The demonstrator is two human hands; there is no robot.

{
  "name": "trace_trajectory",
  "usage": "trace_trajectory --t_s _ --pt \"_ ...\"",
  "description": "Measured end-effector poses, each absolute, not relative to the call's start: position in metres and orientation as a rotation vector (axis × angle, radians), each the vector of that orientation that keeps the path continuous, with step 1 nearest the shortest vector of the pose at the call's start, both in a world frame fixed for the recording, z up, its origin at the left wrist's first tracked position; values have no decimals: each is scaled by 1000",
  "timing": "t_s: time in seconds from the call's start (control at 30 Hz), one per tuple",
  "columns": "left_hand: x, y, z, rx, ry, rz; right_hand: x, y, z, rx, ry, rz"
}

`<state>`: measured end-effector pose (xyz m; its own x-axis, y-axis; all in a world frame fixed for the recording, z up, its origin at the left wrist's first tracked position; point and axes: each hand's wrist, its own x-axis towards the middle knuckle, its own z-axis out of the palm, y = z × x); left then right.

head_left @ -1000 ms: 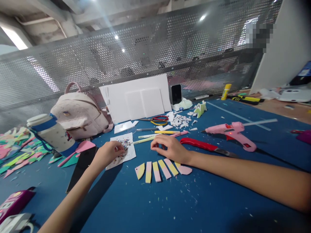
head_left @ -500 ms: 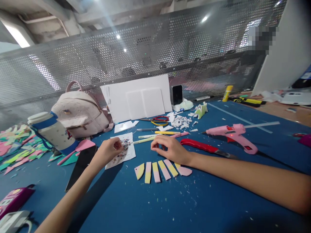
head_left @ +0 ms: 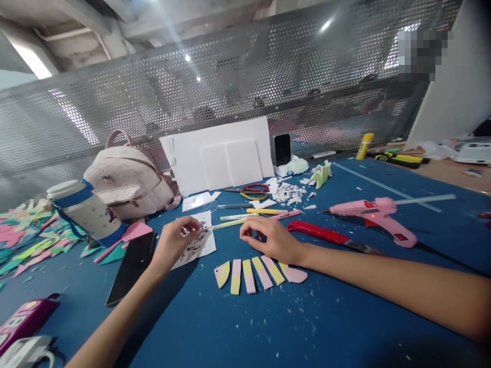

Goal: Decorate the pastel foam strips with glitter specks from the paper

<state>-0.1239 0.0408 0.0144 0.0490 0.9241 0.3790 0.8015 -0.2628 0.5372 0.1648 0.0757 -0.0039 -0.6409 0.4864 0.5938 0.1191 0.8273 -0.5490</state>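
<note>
Left hand (head_left: 178, 237) is over the white paper (head_left: 209, 245), at the small bits (head_left: 198, 238) scattered on it; thumb and fingers curl close, can't tell if that grip pinches a bit. Right hand (head_left: 274, 239) is curled just beyond the pink-and-yellow strips (head_left: 249, 278), fanned on the blue tabletop (head_left: 215, 337); nothing visible in its grip, fingertip contact unclear. Step looks like picking among bits; next move likely calls for a fine fingertip pinch, strips undisturbed.

Tiny, seemingly multicoloured pieces (head_left: 199, 236) dot flat white paper (head_left: 208, 247).
</note>
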Motion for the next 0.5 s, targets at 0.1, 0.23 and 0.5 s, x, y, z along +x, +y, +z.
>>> trace_trajectory --t_s 0.1,0.23,0.5 --pt "-103 38 14 2077 1585 1111 165 76 -3 -457 -2206 620" --pt "-67 37 9 1991 1373 1112 165 76 -3 -477 -2183 639" --pt "-42 32 -5 1743 1264 1221 165 75 -4 -519 -2160 654"
